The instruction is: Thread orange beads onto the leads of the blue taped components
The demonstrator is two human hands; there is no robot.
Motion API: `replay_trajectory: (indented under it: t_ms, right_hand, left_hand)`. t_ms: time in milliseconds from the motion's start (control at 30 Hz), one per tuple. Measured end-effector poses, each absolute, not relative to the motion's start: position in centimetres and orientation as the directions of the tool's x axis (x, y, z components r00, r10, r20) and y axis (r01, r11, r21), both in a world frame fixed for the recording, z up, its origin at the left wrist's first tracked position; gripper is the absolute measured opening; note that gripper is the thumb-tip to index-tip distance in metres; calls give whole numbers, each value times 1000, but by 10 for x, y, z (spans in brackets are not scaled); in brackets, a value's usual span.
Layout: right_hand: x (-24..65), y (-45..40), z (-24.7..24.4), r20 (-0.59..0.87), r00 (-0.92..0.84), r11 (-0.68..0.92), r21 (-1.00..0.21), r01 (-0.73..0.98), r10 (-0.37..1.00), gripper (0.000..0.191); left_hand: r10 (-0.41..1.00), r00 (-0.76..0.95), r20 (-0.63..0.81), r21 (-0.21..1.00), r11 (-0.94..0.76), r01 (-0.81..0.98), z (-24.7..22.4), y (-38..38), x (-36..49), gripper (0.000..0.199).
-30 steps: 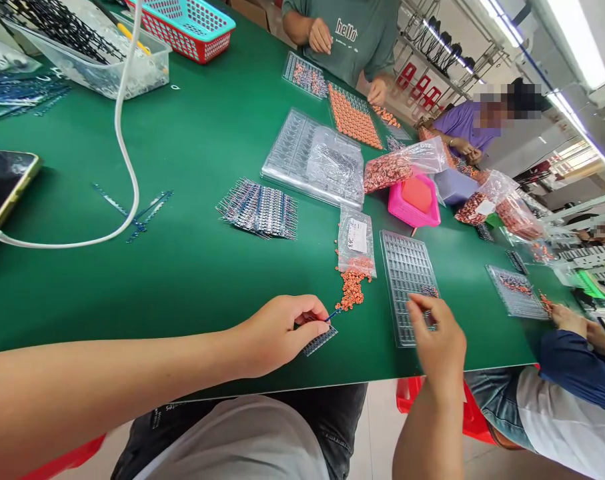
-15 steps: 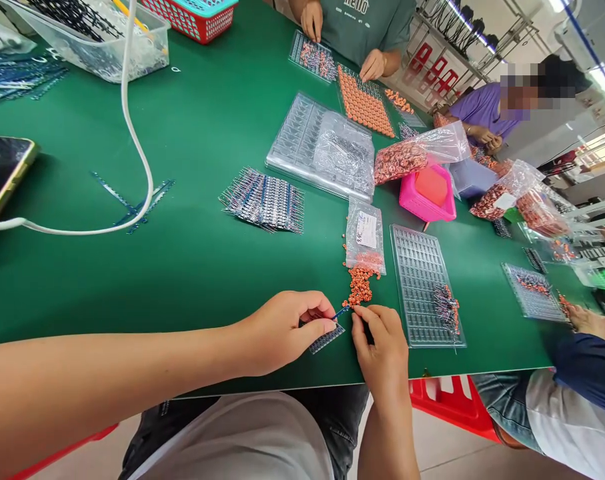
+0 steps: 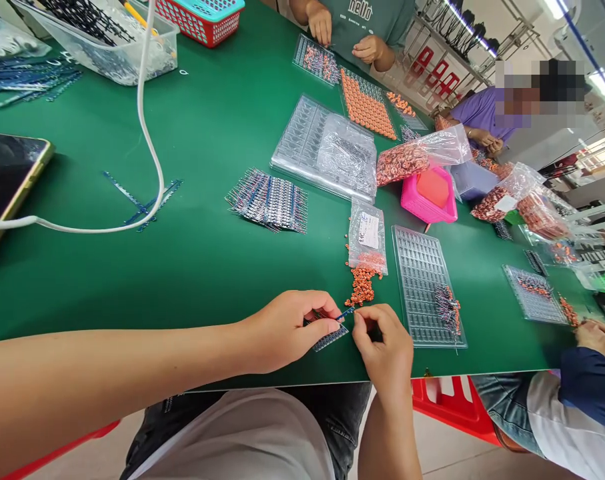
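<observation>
Since the earliest frame the right hand has left its place over the slotted tray, baring the bundle of thin strips lying in it, and has come to the end of the blue strip. That brings both hands to one piece of work, left of the slotted tray's near half. The left hand stays pinched on the blue strip, with a patterned flat piece beneath its fingers. The right thumb and forefinger are drawn close at the strip's tip; whether they grip it or a tiny bead, one cannot tell.

Loose orange beads lie left of the slotted tray, spilling from a labelled bag just beside it. Farther left, a fanned stack of strips rests on the green table. Beyond the slotted tray's far end stand the pink basket and a stack of clear trays; well to its left, a white cable loops past a phone.

Past the slotted tray, a person in a green shirt works with both hands; another, in purple, sits farther right. Right of it are a co-worker's blue sleeve and a red stool.
</observation>
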State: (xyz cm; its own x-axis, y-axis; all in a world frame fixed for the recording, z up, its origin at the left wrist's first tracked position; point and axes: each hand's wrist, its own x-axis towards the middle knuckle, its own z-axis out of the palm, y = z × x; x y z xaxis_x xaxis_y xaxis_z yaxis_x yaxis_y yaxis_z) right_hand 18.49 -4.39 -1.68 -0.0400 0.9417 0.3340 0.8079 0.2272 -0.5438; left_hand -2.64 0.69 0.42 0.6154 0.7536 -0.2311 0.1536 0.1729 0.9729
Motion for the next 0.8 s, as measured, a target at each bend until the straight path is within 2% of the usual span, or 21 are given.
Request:
replay_trajectory:
  t_ms: [100,200,367,533,800]
  right_hand:
    - [175,-61,-15,298,94,178,-763,621,950,11]
    - [165,-71,-19,306,160,190,-843,502,938,11]
    - [157,-70,-28,393,193,242,-813,529,899,12]
    - [154,-69,-30,489,217,261,-730,631,845,13]
    - [151,-72,-30,453,222,216,-729,650,863,10]
  left_hand:
    - [756,636,-154,988,129,86,5,3,-28,14]
    - [750,661,-14,1000,16,2,4,-1,-29,11]
    - [754,644,126,991,-126,-47,1,-4,-29,12]
    - [758,638,135,989,-143,-40,1,-5,-30,12]
    - [758,644,104,992,-122,-17,3,-6,-30,11]
